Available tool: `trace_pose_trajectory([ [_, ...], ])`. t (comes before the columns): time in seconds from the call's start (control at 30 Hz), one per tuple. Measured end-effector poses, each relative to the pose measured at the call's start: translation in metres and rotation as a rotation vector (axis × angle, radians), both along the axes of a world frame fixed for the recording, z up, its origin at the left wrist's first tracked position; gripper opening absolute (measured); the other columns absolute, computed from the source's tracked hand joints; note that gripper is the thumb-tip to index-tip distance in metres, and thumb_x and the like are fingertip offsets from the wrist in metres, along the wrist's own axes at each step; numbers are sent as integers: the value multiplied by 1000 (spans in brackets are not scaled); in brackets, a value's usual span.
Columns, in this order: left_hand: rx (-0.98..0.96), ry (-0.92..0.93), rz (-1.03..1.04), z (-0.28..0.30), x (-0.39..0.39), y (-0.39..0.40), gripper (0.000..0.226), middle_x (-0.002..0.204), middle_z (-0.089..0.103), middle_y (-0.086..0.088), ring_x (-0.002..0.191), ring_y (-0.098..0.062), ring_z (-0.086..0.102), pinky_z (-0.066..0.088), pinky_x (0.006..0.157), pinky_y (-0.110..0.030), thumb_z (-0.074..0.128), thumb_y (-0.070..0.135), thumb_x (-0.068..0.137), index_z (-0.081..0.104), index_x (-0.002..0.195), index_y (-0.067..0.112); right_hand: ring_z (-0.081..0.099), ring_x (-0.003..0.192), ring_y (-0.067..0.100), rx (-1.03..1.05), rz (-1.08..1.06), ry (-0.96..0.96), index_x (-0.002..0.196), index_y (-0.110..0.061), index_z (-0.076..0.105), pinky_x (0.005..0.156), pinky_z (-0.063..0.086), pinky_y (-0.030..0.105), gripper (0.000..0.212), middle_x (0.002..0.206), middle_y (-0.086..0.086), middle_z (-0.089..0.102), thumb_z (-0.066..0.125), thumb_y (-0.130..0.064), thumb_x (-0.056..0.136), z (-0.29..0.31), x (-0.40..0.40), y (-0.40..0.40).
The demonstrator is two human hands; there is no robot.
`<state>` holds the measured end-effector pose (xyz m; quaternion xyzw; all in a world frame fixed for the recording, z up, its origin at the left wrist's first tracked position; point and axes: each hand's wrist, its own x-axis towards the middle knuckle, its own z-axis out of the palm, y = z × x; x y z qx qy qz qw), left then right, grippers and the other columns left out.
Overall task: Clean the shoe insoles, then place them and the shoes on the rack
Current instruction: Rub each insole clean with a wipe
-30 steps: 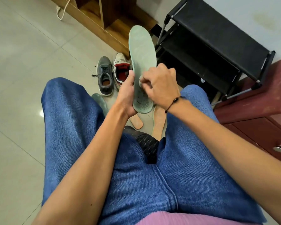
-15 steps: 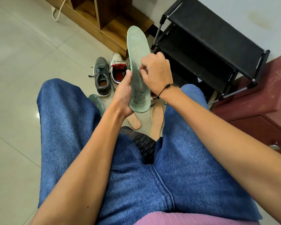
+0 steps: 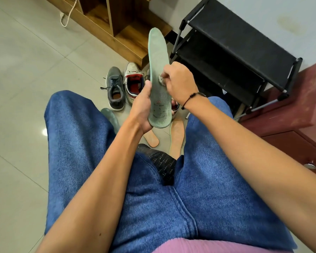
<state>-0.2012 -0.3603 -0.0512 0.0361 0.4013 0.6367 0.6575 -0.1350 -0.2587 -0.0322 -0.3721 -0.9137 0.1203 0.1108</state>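
Observation:
My left hand (image 3: 142,108) grips the heel end of a pale green insole (image 3: 158,57) and holds it upright above my knees. My right hand (image 3: 179,83) pinches a small whitish wipe (image 3: 161,80) against the middle of that insole. On the floor below lie a second green insole (image 3: 109,115) and two tan insoles (image 3: 151,140) (image 3: 177,136). A grey sneaker (image 3: 115,88) and a white sneaker with red lining (image 3: 133,81) stand side by side on the tiles. The black shoe rack (image 3: 235,44) stands at the upper right.
A wooden shelf unit (image 3: 117,28) with a white cord (image 3: 67,17) runs along the back. A dark red cabinet (image 3: 295,125) stands at the right next to the rack. Another shoe (image 3: 175,108) shows partly behind my right wrist. Light tiles (image 3: 26,70) cover the left.
My right hand with the wipe slid up along the insole and then a little back down. The left hand kept its hold on the heel end.

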Motion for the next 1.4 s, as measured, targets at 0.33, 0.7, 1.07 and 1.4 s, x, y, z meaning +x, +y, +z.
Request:
trace_pose_trajectory([
  [0.33, 67, -264, 190, -3, -9, -1, 41, 93, 69, -9, 85, -20, 65, 55, 79, -32, 35, 40, 99, 60, 108, 9, 54, 80, 34, -90, 73, 125, 78, -4, 69, 63, 36, 32, 7, 83, 17, 59, 62, -5, 78, 1, 7, -53],
  [0.7, 24, -247, 105, -3, -28, -2, 77, 81, 56, -12, 65, -26, 62, 54, 69, -41, 32, 76, 83, 53, 104, 5, 60, 69, -7, -649, -7, 281, 77, -6, 62, 65, 43, 7, 9, 72, -8, 60, 65, 2, 78, 25, 27, -49],
  [1.07, 96, -181, -34, -2, -22, 0, 85, 87, 56, -7, 69, -20, 50, 44, 62, -32, 15, 79, 83, 64, 101, 12, 49, 67, 9, -373, -33, 438, 101, -14, 56, 69, 48, 25, 29, 77, 0, 53, 65, -9, 74, 19, -7, -19],
  [1.4, 90, -306, 110, -3, -23, 0, 78, 82, 69, -10, 75, -22, 68, 56, 74, -34, 24, 67, 92, 75, 82, 8, 52, 77, 28, 113, 178, 64, 76, -15, 67, 65, 42, 37, 27, 74, 3, 62, 51, -36, 78, -3, 9, -39],
])
